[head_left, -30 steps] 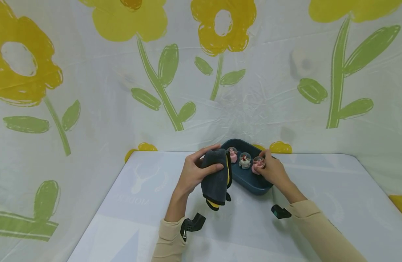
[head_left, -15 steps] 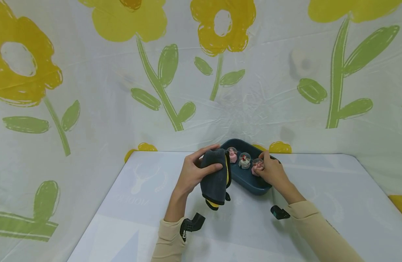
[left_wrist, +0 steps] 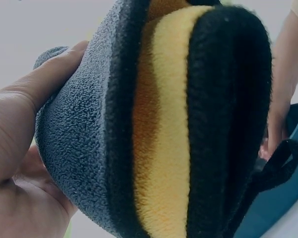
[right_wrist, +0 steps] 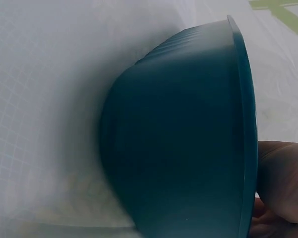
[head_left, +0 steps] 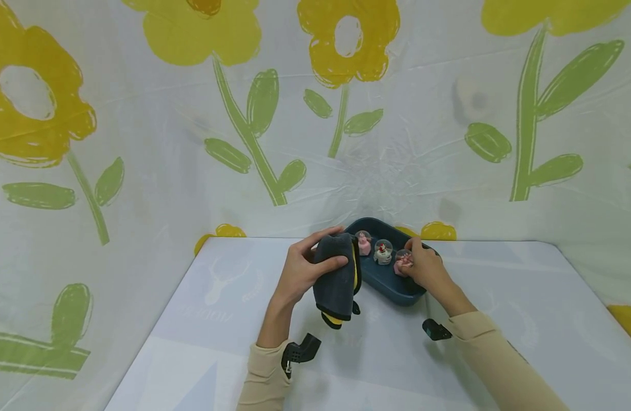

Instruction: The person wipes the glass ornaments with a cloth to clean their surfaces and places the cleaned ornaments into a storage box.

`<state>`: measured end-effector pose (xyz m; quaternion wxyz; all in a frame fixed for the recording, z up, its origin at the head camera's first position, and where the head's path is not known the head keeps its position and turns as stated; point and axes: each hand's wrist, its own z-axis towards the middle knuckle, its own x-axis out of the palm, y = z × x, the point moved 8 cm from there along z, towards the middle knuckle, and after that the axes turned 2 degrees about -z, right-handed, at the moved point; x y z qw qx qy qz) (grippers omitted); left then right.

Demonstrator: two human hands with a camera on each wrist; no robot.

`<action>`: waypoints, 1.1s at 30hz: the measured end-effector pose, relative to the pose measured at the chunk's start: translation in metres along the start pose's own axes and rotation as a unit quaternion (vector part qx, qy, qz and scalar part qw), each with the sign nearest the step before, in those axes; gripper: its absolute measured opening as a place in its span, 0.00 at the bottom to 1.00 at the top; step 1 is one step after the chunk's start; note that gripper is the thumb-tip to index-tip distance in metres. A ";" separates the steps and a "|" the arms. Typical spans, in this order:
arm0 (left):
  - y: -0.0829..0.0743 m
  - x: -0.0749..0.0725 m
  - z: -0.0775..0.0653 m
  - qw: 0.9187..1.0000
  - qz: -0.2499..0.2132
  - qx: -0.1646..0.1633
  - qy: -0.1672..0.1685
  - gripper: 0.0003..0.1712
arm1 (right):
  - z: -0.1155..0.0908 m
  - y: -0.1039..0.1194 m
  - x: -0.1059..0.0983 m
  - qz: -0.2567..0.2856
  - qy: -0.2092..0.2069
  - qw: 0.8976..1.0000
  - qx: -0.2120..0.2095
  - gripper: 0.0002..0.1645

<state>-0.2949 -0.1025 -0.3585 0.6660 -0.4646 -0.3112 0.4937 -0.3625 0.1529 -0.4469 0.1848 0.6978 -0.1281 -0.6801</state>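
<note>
Folded in my left hand (head_left: 300,268) is a thick grey towel (head_left: 333,277) with a yellow inner side and black edging; the thumb lies across its front. In the left wrist view the towel's yellow fold (left_wrist: 171,119) and a black hanging loop (left_wrist: 283,161) show up close. My right hand (head_left: 429,273) reaches into a dark blue tray (head_left: 392,292) and pinches a small pink snow globe (head_left: 403,261) at its right end. Beside it stand a white-based snow globe (head_left: 383,252) and another pink one (head_left: 364,242). The right wrist view shows mostly the tray's outer wall (right_wrist: 179,139), with the fingertips hidden behind the rim.
The tray stands at the back of a white table (head_left: 233,342), close to a curtain (head_left: 408,114) printed with yellow flowers. A black wrist camera (head_left: 301,348) sits on the left sleeve, and another (head_left: 436,329) juts from the right.
Hardly anything differs. The whole scene shifts very slightly left in the head view; both hands keep their holds on the towel and the pink snow globe.
</note>
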 end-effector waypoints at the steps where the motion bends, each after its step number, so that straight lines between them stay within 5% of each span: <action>1: 0.000 0.000 0.000 1.000 0.001 0.000 0.000 0.31 | 0.000 0.000 0.000 0.001 0.002 1.000 0.002 0.29; 15: 0.000 -0.011 -0.002 1.000 0.006 0.001 -0.016 0.31 | -0.004 0.002 -0.001 0.020 -0.039 0.999 -0.013 0.33; 23: 0.002 -0.020 -0.002 0.999 0.029 -0.001 -0.029 0.31 | -0.032 0.010 -0.019 0.069 -0.137 0.988 -0.028 0.34; 33: 0.006 -0.046 -0.008 0.990 0.104 -0.014 -0.090 0.30 | -0.069 0.011 -0.033 0.106 -0.196 0.974 -0.035 0.32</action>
